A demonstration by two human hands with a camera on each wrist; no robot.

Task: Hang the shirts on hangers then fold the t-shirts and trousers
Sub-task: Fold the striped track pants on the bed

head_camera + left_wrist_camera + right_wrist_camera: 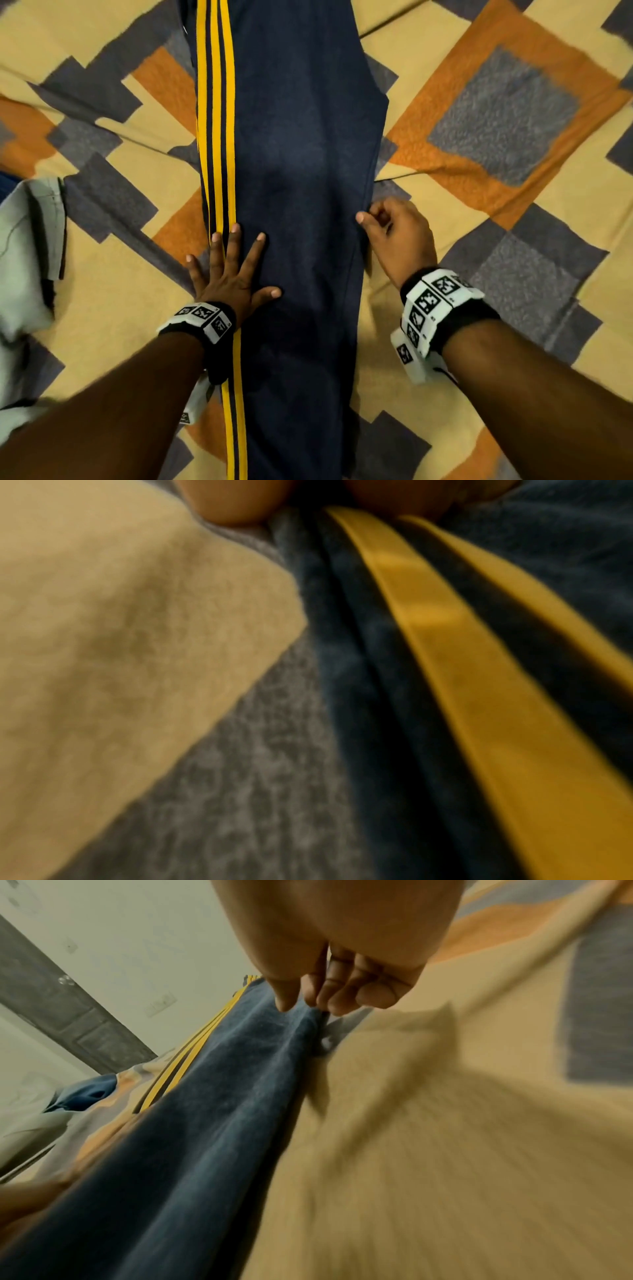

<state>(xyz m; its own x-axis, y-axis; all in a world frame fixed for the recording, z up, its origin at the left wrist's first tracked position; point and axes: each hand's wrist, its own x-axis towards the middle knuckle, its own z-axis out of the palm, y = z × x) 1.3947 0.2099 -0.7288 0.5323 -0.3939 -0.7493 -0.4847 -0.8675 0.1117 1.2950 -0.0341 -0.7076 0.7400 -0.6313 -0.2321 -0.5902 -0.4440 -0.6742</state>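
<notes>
My left hand (233,274) lies flat, fingers spread, on the soft, limp trousers (294,171); my right hand (394,229) pinches their near edge, the best hold.

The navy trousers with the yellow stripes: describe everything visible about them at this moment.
The navy trousers lie flat and lengthwise on the patterned bedspread, running away from the person. They look like soft, slightly faded knit fabric, with yellow stripes down the left side. They are not yet folded across. The left hand presses flat on them, fingers spread over the stripes. The right hand pinches their right edge, thumb on top. Both ends run out of frame.
</notes>
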